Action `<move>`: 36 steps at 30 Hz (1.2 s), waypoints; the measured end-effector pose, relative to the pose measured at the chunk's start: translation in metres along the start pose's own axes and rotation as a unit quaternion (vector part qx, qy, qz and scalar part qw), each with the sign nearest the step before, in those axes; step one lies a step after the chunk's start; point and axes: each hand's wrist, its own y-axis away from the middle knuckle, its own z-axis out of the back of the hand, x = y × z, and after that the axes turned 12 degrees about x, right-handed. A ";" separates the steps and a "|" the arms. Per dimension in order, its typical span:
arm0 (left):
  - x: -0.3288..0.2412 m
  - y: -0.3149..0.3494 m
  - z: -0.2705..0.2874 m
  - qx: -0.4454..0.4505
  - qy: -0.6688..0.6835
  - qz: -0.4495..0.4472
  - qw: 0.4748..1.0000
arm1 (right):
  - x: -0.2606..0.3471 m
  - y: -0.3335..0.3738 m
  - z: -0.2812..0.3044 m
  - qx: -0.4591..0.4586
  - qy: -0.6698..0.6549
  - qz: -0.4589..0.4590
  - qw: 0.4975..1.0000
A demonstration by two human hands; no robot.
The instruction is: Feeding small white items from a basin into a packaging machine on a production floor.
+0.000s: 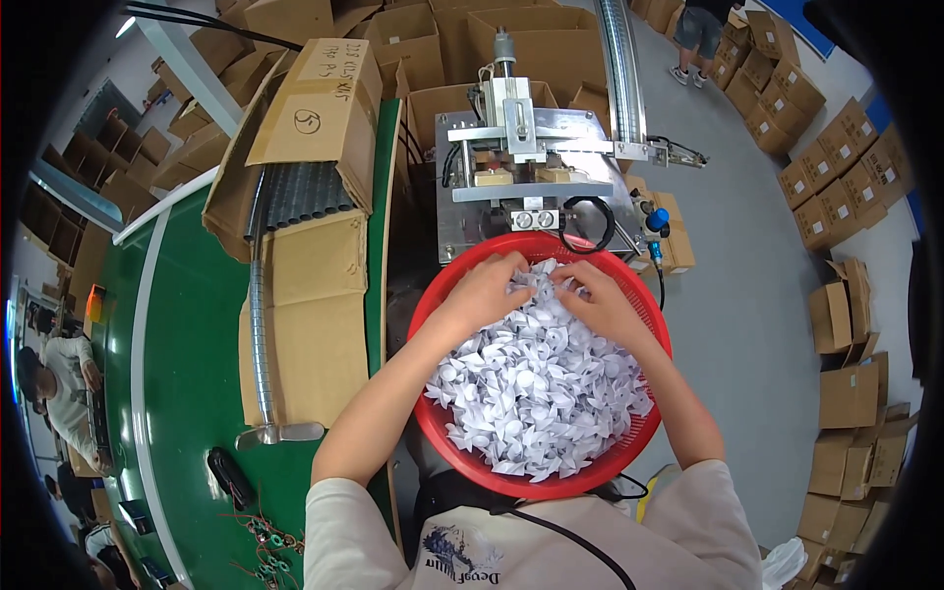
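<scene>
A red plastic basket rests at my lap, heaped with small white folded pieces that look like thin paper or plastic sheet. Both hands are at the far part of the heap, a short gap between them. My left hand has its fingers bent, with thumb and forefinger apart and white pieces showing between them. Opposite it, my right hand curves over the pieces, its thumb also apart from the fingers. I see no piece clearly gripped in either hand.
Just beyond the basket stands a metal press-like machine. On the green table to my left are an open carton of dark tubes, a black case and wire coils. Stacked cartons line the right; a person stands far off.
</scene>
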 end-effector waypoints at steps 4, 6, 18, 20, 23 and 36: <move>0.006 0.001 -0.016 0.045 -0.138 -0.011 0.989 | -0.024 0.009 -0.006 0.028 0.115 0.044 0.992; 0.006 0.001 -0.020 0.050 -0.204 -0.008 0.978 | -0.032 0.008 -0.009 0.021 0.195 0.108 0.975; 0.016 -0.007 -0.012 0.109 -0.189 0.054 0.974 | -0.019 0.007 -0.001 0.147 0.264 0.041 0.952; 0.020 -0.006 -0.013 0.105 -0.206 0.030 0.972 | -0.019 0.002 0.001 0.173 0.262 0.041 0.949; 0.020 -0.005 -0.012 0.098 -0.224 0.006 0.970 | -0.019 -0.003 0.003 0.197 0.262 0.043 0.944; -0.005 -0.003 -0.004 0.037 -0.177 -0.026 0.983 | 0.008 -0.001 0.029 0.124 0.200 0.015 0.972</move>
